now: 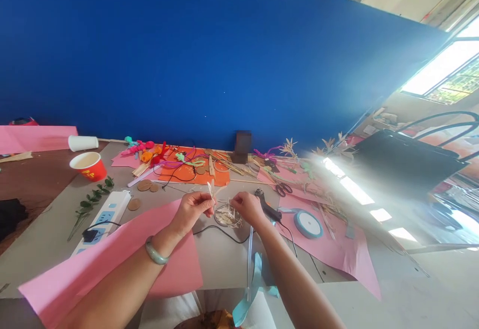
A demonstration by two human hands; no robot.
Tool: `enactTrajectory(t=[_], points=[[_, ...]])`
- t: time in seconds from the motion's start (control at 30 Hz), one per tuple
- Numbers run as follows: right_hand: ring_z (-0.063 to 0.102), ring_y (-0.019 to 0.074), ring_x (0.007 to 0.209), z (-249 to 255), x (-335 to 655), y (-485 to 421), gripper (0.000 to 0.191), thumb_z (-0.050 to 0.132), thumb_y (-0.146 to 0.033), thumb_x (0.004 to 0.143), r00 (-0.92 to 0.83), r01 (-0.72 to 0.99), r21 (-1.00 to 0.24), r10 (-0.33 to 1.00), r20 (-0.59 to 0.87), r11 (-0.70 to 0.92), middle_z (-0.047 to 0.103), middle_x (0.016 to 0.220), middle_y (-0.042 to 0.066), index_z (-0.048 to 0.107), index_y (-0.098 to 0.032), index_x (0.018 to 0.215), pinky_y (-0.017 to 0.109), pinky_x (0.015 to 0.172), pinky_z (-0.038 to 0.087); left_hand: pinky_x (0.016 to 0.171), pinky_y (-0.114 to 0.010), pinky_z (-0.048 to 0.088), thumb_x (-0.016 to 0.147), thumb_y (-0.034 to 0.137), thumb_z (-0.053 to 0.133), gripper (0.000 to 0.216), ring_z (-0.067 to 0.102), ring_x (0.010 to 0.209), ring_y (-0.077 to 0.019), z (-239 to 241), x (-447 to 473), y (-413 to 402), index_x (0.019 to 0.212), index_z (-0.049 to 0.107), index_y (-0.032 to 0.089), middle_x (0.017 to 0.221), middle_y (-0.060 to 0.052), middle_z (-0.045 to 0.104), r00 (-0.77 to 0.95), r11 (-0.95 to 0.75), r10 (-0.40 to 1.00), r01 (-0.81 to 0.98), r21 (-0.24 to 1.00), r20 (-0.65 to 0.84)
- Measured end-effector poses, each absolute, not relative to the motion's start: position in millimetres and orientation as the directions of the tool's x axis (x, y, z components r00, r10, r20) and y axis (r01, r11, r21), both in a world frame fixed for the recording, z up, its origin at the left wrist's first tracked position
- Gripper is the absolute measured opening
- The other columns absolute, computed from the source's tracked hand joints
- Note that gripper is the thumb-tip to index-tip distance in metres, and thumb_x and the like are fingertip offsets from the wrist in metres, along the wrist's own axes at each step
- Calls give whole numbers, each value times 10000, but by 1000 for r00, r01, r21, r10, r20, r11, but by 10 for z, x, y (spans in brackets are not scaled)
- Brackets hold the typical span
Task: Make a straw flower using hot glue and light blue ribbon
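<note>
A blue panel [224, 59] stands behind the grey worktop [220, 264], on which pink paper sheets [175, 264] spread to both sides. The left hand [194, 210], thumb against fingers, pinches pale petal-like slips [210, 189], which project upward from its fingertips, just left of a round dish [221, 224]. The right hand [247, 208] curls above the dish's right side, fingertips drawn together; whether they grip a piece cannot be told. A black glue gun [270, 210] lies just beside it, with a ribbon roll [309, 224] farther right. Pale fragments [226, 216] lie in the dish.

The right hand covers part of the dish; the lower margin cuts off both forearms; glare washes out the dried stalks [329, 147] at right. The worktop's front edge runs above the person's lap. Grey surface shows before the dish, crossed by a black cable [220, 230]; craft materials crowd the rear.
</note>
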State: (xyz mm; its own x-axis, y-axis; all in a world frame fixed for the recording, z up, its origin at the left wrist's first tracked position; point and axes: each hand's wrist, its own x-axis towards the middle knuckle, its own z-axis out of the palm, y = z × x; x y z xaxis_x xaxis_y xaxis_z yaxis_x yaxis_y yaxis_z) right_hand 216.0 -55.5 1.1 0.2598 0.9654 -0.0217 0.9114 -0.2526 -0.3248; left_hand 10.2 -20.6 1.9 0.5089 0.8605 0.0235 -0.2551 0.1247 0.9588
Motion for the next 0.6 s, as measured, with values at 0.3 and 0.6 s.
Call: enactTrajectory(t=[0.3, 0.6], points=[[621, 178, 689, -76, 2100, -452, 120, 621, -248, 748, 297, 897, -320, 952, -75, -305, 715, 697, 38, 688, -202, 660, 277, 655, 335, 520, -224, 472, 708, 332, 726, 209, 559, 524, -105, 32, 111, -215, 744, 693, 128, 578, -16, 638, 513, 172, 858, -303, 937, 8], [582, 150, 617, -164, 2111, -423, 113, 639, -235, 711, 278, 864, -419, 958, -67, -280, 688, 642, 23, 676, -190, 614, 245, 594, 331, 529, -206, 475, 698, 325, 734, 214, 565, 519, -92, 73, 105, -222, 745, 695, 120, 565, -12, 640, 493, 178, 870, -281, 943, -17]])
